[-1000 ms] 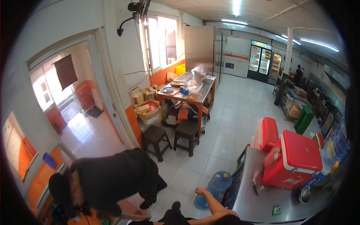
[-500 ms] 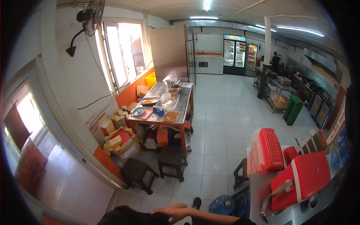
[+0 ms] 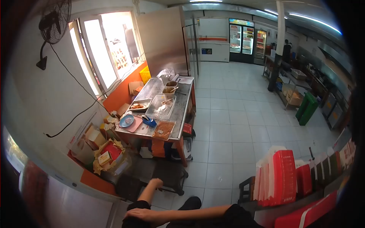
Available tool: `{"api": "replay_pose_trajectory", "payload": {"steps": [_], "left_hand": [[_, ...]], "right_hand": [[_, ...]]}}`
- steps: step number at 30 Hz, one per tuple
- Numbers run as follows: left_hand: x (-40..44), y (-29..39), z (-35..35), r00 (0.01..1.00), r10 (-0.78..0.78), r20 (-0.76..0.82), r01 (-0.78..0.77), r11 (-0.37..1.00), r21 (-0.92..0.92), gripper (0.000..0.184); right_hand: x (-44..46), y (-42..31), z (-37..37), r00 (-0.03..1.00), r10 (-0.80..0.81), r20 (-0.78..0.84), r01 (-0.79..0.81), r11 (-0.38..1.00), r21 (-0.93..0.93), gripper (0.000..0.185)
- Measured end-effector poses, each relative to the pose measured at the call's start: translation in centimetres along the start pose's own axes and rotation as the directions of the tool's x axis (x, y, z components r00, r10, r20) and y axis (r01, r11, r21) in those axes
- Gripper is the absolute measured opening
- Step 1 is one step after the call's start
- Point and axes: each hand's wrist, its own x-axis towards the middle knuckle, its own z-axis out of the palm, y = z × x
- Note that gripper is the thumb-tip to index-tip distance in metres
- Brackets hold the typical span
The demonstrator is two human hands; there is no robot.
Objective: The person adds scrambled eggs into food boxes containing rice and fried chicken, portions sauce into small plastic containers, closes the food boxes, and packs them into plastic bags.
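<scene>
My left arm reaches forward, and its hand (image 3: 155, 184) hangs above the front edge of a dark stool (image 3: 169, 171). The fingers look loosely curled, with nothing visible in them. My right forearm crosses in front of my body from the right. At its end, my right hand (image 3: 143, 215) is closed around the black sleeve (image 3: 137, 205) of my left arm, near the elbow. A second dark stool (image 3: 129, 186) stands to the left of the first. My dark shoe (image 3: 192, 203) shows on the tiled floor below.
A metal-topped table (image 3: 178, 125) ahead holds trays, a clear plastic tub (image 3: 161, 107), a blue tape dispenser (image 3: 149, 121) and a packet (image 3: 164, 130). Boxes (image 3: 110, 154) are piled by the wall. Red delivery bags (image 3: 279, 176) stand at right. A green bin (image 3: 307, 109) and a distant person (image 3: 287, 51) are further back.
My view has moved forward towards the table. My left hand has come into sight, extended forward, and my right hand now grips the left sleeve. The blue water bottle has left the view.
</scene>
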Motion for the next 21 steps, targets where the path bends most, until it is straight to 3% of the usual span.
{"api": "replay_pose_trajectory", "payload": {"steps": [1, 3, 4, 5, 6, 9, 11, 12, 13, 14, 15, 16, 17, 18, 19, 20, 21], "left_hand": [[8.8, -4.9, 1.8, 0.971, 0.179, -0.155, -0.134, 0.955, 0.265, 0.031], [7.3, -5.9, -7.1, 0.845, 0.057, -0.531, -0.085, 0.996, -0.028, 0.028], [9.8, -7.9, -10.7, 0.837, 0.051, -0.544, -0.150, 0.979, -0.139, 0.028], [7.8, -8.2, -15.8, 0.725, 0.106, -0.681, -0.342, 0.913, -0.221, 0.024], [9.4, -9.0, -19.0, 0.660, 0.007, -0.751, -0.377, 0.868, -0.324, 0.021], [13.8, -9.2, -26.3, 0.454, -0.301, -0.839, -0.689, 0.478, -0.545, 0.020], [17.4, -9.3, -29.0, 0.530, -0.357, -0.769, -0.714, 0.303, -0.632, 0.023], [18.6, -8.9, -30.2, 0.592, -0.364, -0.719, -0.661, 0.291, -0.691, 0.026], [22.0, -9.1, -29.7, 0.498, -0.348, -0.794, -0.733, 0.320, -0.600, 0.027], [23.7, -8.6, -29.8, 0.527, -0.353, -0.773, -0.743, 0.249, -0.621, 0.024], [25.1, -7.8, -30.1, 0.558, -0.358, -0.749, -0.746, 0.179, -0.641, 0.021], [25.9, -6.8, -30.9, 0.403, -0.338, -0.851, -0.756, 0.401, -0.518, 0.015], [26.0, -5.8, -31.8, 0.252, -0.270, -0.929, -0.708, 0.604, -0.367, 0.015], [26.0, -4.8, -32.7, 0.441, -0.356, -0.824, -0.721, 0.407, -0.561, 0.034], [25.2, -4.2, -34.4, 0.536, -0.378, -0.755, -0.718, 0.268, -0.643, 0.042], [25.9, -4.2, -35.1, 0.532, -0.384, -0.755, -0.703, 0.296, -0.646, 0.042], [26.8, -4.2, -35.5, 0.527, -0.392, -0.754, -0.689, 0.322, -0.649, 0.041]], "right_hand": [[0.2, 0.9, -1.6, 0.998, -0.065, -0.015, 0.065, 0.998, 0.018, 0.084], [1.0, -2.6, -9.6, 0.998, -0.064, 0.006, 0.064, 0.994, 0.085, 0.084], [1.4, -3.9, -14.1, 0.998, -0.048, 0.050, 0.043, 0.995, 0.088, 0.084], [1.3, -4.0, -18.1, 0.995, -0.029, 0.095, 0.020, 0.996, 0.090, 0.084], [0.7, -2.3, -21.5, 0.994, 0.002, 0.112, -0.017, 0.991, 0.136, 0.079], [-4.2, 5.1, -29.9, 0.972, 0.204, -0.115, -0.176, 0.961, 0.214, 0.066], [-10.4, 11.2, -34.6, 0.840, 0.517, -0.166, -0.434, 0.823, 0.366, 0.057], [-14.7, 14.2, -37.0, 0.728, 0.664, -0.171, -0.573, 0.726, 0.380, 0.050], [-19.3, 16.9, -39.2, 0.600, 0.779, -0.184, -0.632, 0.602, 0.488, 0.045], [-24.2, 18.8, -41.0, 0.446, 0.856, -0.262, -0.689, 0.515, 0.510, 0.041], [-32.2, 23.6, -41.2, 0.395, 0.803, -0.447, -0.683, 0.582, 0.442, 0.037], [-39.7, 26.3, -41.9, 0.227, 0.821, -0.523, -0.700, 0.511, 0.499, 0.036], [-41.9, 23.9, -43.7, -0.104, 0.888, -0.448, -0.402, 0.374, 0.836, 0.029], [-48.3, 25.4, -43.6, -0.309, 0.858, -0.411, -0.018, 0.427, 0.904, 0.024], [-55.9, 27.1, -42.4, -0.594, 0.781, -0.194, 0.461, 0.528, 0.713, 0.021], [-62.1, 28.5, -41.6, -0.829, 0.558, -0.037, 0.446, 0.700, 0.558, 0.021], [-65.4, 27.5, -41.9, -0.882, 0.471, 0.023, 0.372, 0.666, 0.647, 0.023]]}}
